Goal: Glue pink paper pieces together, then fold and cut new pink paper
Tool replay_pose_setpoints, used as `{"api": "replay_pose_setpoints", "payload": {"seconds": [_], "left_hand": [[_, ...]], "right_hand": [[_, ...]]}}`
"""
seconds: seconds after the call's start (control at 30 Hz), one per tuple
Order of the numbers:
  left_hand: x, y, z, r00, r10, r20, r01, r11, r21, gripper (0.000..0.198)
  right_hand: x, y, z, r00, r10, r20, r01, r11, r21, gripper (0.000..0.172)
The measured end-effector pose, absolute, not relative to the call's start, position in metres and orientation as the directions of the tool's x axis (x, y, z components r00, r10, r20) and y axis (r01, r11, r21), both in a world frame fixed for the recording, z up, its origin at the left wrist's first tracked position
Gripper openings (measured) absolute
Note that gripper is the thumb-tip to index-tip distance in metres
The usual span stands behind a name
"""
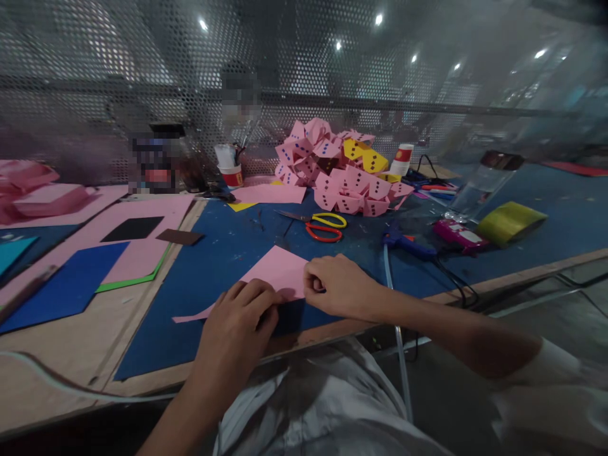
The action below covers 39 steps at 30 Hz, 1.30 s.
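Note:
A sheet of pink paper (277,269) lies on the blue mat, one corner pointing away from me and a narrow strip of it sticking out to the left. My left hand (249,310) bears on its near left part, fingers curled and closed on the edge. At the right edge, my right hand (337,284) is closed, thumb and forefinger pinching the paper. The fingertips of both hands are partly hidden. Beyond the sheet rest scissors (325,227) with one yellow and one red handle. Right of my right hand lies a blue glue gun (409,245) with its cord.
Folded pink pieces with dark dots (327,161) are heaped at the back. Paper cups (402,158), a clear bottle (487,183), a magenta object (460,235) and a yellow roll (512,223) stand or lie rightward. Blue sheets (71,285) lie left. Perforated metal backs the table.

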<state>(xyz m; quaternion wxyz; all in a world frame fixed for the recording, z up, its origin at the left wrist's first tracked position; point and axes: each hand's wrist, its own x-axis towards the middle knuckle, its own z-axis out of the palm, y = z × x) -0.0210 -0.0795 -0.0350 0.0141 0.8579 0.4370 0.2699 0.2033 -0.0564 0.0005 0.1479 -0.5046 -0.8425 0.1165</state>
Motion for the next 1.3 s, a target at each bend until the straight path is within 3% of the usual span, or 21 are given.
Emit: {"api": "replay_pose_setpoints", "payload": {"seconds": [0.23,1.3], "left_hand": [[-0.0216,-0.0789,-0.0371,0.466,0.758,0.456,0.746,-0.614,0.258,0.023],[-0.024,-0.0775,-0.0381,0.465,0.779,0.422,0.753,-0.598,0.274,0.025]], "right_hand": [[0.2061,-0.0552,-0.0017,-0.435,0.89,0.135,0.806,0.452,-0.382,0.008],[0.2129,-0.059,-0.0056,-0.422,0.893,0.156,0.842,0.45,-0.298,0.004]]}}
